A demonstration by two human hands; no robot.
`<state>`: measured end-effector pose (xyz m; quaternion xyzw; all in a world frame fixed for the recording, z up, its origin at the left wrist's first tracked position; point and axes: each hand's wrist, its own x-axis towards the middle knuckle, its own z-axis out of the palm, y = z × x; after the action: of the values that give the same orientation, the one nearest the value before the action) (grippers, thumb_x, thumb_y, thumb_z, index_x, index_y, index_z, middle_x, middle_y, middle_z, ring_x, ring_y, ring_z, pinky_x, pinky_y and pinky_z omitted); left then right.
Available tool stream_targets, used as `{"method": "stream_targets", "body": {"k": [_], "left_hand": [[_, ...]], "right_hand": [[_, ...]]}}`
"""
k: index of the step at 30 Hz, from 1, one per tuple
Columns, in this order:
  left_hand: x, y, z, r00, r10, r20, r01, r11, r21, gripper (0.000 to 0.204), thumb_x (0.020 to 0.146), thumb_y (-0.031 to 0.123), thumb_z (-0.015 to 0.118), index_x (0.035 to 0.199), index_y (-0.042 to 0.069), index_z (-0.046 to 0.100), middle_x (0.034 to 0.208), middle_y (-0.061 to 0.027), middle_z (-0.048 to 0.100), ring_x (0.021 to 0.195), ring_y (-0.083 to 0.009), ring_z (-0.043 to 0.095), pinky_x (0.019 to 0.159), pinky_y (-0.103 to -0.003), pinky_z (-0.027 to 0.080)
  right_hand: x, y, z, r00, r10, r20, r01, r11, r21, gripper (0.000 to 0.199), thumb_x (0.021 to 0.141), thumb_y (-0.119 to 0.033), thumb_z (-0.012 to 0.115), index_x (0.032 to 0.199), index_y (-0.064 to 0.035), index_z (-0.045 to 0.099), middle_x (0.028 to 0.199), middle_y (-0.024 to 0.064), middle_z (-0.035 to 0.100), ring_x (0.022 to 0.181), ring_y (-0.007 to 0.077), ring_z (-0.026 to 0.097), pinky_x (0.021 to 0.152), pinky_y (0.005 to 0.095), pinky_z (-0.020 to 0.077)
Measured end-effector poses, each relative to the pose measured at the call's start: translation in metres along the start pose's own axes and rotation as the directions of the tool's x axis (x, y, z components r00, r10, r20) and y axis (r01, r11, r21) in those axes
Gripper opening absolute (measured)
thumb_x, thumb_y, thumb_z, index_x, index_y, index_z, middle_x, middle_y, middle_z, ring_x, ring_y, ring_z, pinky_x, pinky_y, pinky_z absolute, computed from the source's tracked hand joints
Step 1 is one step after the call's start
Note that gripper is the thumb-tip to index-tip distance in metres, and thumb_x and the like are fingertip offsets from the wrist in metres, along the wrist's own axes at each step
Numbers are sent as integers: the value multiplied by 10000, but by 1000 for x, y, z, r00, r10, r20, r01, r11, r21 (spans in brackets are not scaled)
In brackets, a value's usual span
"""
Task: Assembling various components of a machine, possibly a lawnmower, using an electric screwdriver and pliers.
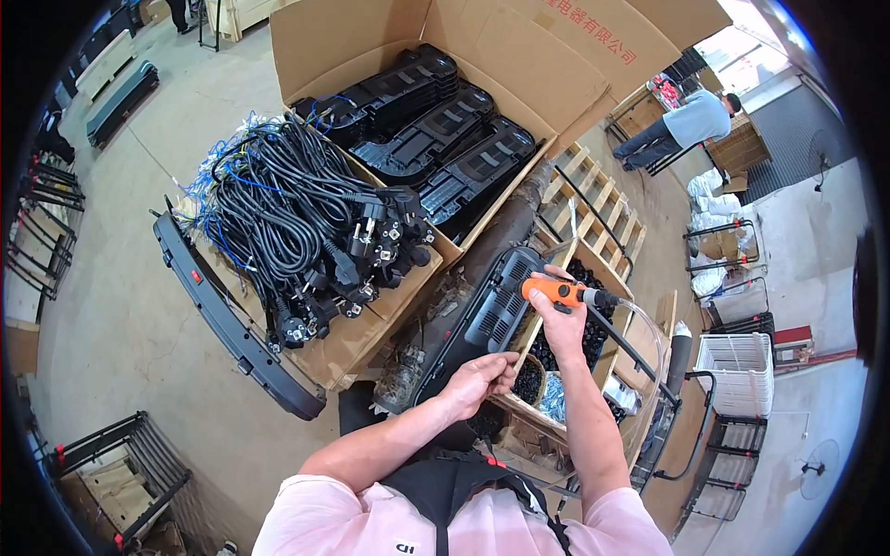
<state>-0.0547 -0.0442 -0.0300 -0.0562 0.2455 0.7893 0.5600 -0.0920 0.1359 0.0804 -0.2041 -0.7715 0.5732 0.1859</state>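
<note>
Your power tool (553,291) is orange and black, your shirt (311,519) pink, your apron (445,491) black. The cables (278,204) before you are black, with blue, white and yellowish wire ends (197,199). Your cardboard box (510,69) is brown with red print (591,31), its mouldings (426,139) black; your left-hand panel (222,322) is black with a red spot (196,276).

R hand (562,322) w/ orange tool (553,291), blk cables (286,208), box (348,46)
</note>
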Motion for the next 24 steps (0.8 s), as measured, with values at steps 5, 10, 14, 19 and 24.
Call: {"method": "stream_targets", "body": {"k": [5, 10, 14, 19, 24], "left_hand": [[-17, -7, -3, 997, -43, -58, 46, 998, 49, 344, 1129, 226, 548, 1392, 18, 625, 1124, -68, 733, 940, -146, 702, 855, -290, 593], [-33, -8, -6, 992, -65, -112, 80, 988, 131, 333, 1139, 202, 518, 1394, 7, 606, 1155, -91, 730, 953, -161, 714, 854, -304, 602], [-47, -16, -7, 992, -34, -123, 41, 998, 57, 332, 1138, 215, 524, 1377, 2, 607, 1161, -94, 733, 965, -161, 717, 850, -303, 604], [-63, -20, -3, 987, -13, -158, 9, 1000, -25, 310, 1141, 241, 517, 1324, 23, 638, 1177, -85, 742, 933, -144, 726, 812, -279, 613], [-69, -33, -23, 978, 19, -208, -47, 990, -131, 322, 1127, 297, 548, 1294, 41, 649, 1097, -67, 740, 871, -138, 711, 749, -276, 612]], "right_hand": [[10, -6, 5, 997, 1, 74, 1, 999, -33, 488, 878, -54, 818, 1320, 15, 625, 1219, 139, 733, 1099, 180, 696, 1006, 335, 555], [26, -3, 13, 989, -1, 147, 30, 979, -199, 341, 871, -54, 813, 1182, 20, 693, 1167, 124, 752, 1068, 184, 715, 983, 335, 567], [30, 1, 13, 988, 4, 157, 37, 965, -258, 345, 864, -63, 817, 1175, 23, 696, 1157, 125, 754, 1061, 179, 716, 976, 335, 569], [26, -4, 12, 990, -26, 142, 52, 982, -183, 452, 835, -119, 848, 1249, -20, 695, 1119, 89, 766, 1032, 156, 716, 945, 319, 564], [-39, -35, -4, 991, -49, 123, 47, 999, 16, 518, 877, -56, 800, 1357, 7, 614, 1234, 148, 744, 1138, 214, 704, 1030, 366, 555]]}}
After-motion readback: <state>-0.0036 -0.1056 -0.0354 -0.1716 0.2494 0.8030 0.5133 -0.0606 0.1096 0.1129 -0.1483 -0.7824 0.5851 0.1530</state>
